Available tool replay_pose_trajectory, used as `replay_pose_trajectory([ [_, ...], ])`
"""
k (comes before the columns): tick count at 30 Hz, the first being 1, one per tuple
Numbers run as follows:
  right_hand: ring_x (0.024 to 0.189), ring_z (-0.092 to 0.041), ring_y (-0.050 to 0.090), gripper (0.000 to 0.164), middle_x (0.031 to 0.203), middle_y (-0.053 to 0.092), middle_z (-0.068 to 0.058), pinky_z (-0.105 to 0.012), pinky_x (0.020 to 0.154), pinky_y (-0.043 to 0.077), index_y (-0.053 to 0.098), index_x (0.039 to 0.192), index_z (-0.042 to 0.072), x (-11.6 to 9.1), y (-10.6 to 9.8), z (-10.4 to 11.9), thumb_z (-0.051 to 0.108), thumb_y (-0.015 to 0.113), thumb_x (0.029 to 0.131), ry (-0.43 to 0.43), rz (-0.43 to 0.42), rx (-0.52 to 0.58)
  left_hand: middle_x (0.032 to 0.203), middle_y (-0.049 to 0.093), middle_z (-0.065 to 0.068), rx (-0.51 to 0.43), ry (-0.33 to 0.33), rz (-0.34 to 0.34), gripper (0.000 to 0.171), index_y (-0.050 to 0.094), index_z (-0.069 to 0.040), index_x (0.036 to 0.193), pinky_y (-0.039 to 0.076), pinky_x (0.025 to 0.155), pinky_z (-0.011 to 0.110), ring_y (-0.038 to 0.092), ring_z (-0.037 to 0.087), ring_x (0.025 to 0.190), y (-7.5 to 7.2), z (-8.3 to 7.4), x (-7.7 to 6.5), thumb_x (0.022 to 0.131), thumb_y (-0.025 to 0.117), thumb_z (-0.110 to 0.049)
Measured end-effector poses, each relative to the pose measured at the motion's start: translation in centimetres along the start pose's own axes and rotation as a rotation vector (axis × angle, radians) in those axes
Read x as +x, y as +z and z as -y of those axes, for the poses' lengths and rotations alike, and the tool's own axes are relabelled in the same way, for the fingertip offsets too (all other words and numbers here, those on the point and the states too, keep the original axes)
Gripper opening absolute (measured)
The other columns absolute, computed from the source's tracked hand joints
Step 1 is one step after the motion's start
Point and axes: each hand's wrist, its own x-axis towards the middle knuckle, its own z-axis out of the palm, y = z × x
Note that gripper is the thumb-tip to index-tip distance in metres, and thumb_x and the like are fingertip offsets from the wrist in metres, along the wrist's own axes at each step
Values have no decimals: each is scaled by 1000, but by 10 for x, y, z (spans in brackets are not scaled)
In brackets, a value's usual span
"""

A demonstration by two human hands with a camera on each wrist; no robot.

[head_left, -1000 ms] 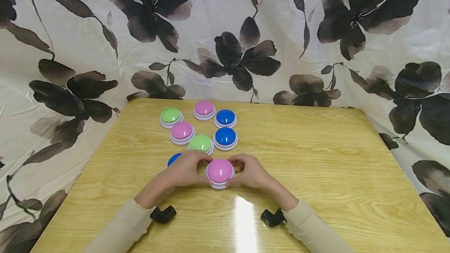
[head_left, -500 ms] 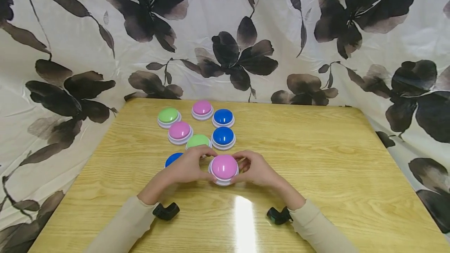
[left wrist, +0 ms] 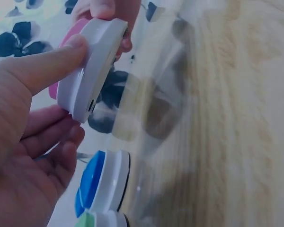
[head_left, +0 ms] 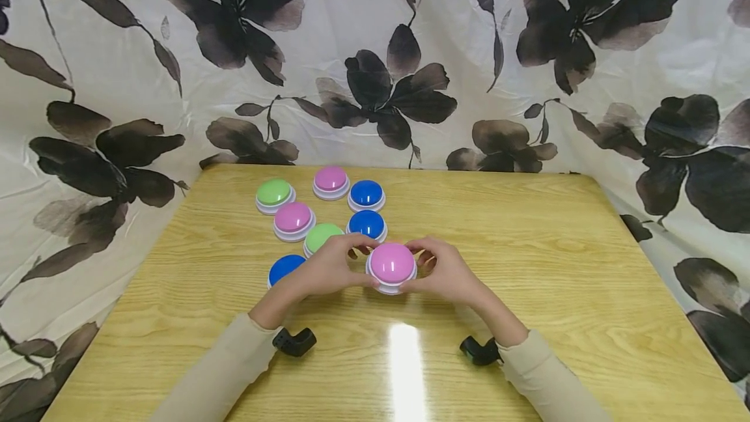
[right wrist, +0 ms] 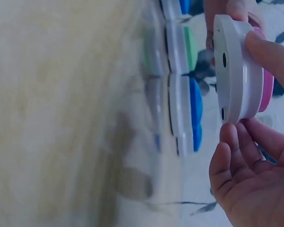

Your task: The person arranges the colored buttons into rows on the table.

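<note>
A pink push button (head_left: 392,263) with a round white base is held between both hands, raised off the table in the two wrist views. My left hand (head_left: 334,267) grips its left side, thumb (left wrist: 52,61) on the white rim and fingers behind. On the opposite side my right hand (head_left: 448,270) pinches the base the same way, its thumb (right wrist: 270,52) near the pink dome. The underside of the base (right wrist: 227,71) shows small dark holes. Just beyond the left hand are a green button (head_left: 322,237) and a blue button (head_left: 366,223); another blue button (head_left: 285,269) is partly hidden by that hand.
Farther back on the wooden table (head_left: 498,226) stand a green button (head_left: 274,193), two pink buttons (head_left: 293,217) and a blue button (head_left: 366,194). A floral cloth (head_left: 328,31) hangs behind the table's far edge. Black wrist cameras (head_left: 295,342) sit at both cuffs.
Both hands have carried the pink button rightward and up in the head view, away from the blue button at the left, which now shows more. The head view has shifted slightly.
</note>
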Motion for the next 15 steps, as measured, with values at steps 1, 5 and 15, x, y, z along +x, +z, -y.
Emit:
replay_pose_trajectory([
  [1, 86, -19, 59, 64, 101, 61, 1, -36, 72, 54, 66, 119, 12, 0, -3, -1, 26, 93, 63, 1, -6, 6, 112, 63, -7, -9, 3, -3, 63, 63, -12, 125, 49, 85, 31, 56, 12, 102, 0, -1, 3, 71, 88, -35],
  [5, 86, -19, 59, 65, 102, 61, -1, -36, 73, 54, 65, 120, 10, 3, -14, -3, 24, 93, 63, 14, -26, 30, 112, 62, -6, -48, 6, -7, 65, 62, -10, 126, 50, 86, 30, 56, 11, 101, 0, -4, 16, 71, 88, -34],
  [15, 89, -21, 58, 65, 109, 60, -5, -32, 75, 52, 63, 123, 7, 11, -30, -9, 22, 92, 66, 55, -40, 42, 112, 62, 0, -52, 8, -16, 73, 61, -5, 126, 50, 85, 29, 57, 15, 100, 2, -9, 41, 66, 91, -34],
])
